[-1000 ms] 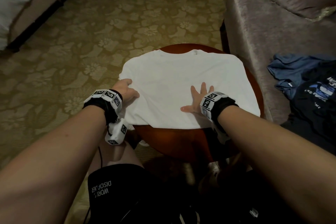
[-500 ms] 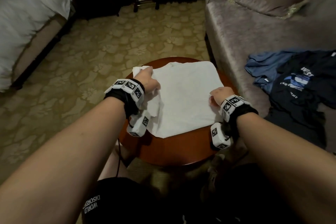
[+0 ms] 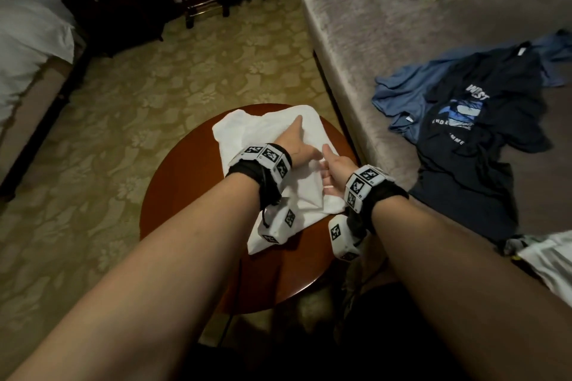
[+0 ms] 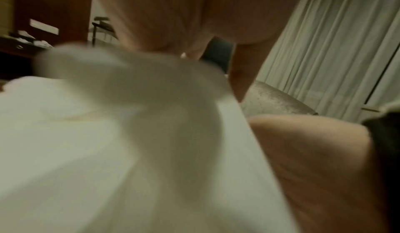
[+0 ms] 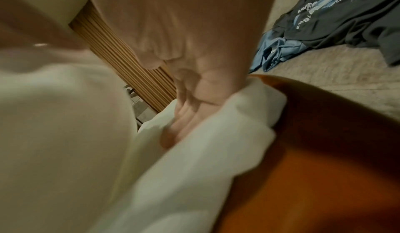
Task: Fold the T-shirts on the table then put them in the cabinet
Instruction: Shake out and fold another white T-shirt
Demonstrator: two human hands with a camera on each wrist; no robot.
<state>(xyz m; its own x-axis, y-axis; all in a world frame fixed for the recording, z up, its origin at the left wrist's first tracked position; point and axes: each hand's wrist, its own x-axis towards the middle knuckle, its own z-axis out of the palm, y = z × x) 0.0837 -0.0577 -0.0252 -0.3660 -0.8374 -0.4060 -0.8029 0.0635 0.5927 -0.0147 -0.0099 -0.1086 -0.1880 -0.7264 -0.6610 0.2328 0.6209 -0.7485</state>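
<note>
White T-shirt (image 3: 272, 130) sits partly folded on the round table (image 3: 173, 213) — soft, creased cotton on glossy red-brown wood. Right hand (image 3: 335, 168) at the shirt's 3 o'clock edge, fingers curled round a lifted fold. Left hand (image 3: 294, 145) lies on the cloth, fingers straight, pressing. Bare tabletop shows at 6 and 9 o'clock. Sofa (image 3: 371, 40) at 2 o'clock holds a dark T-shirt (image 3: 483, 145) overlapping a blue T-shirt (image 3: 399, 102) — loose, unfolded.

Head high; wrists close (shared shirt (image 3: 266, 124))
</note>
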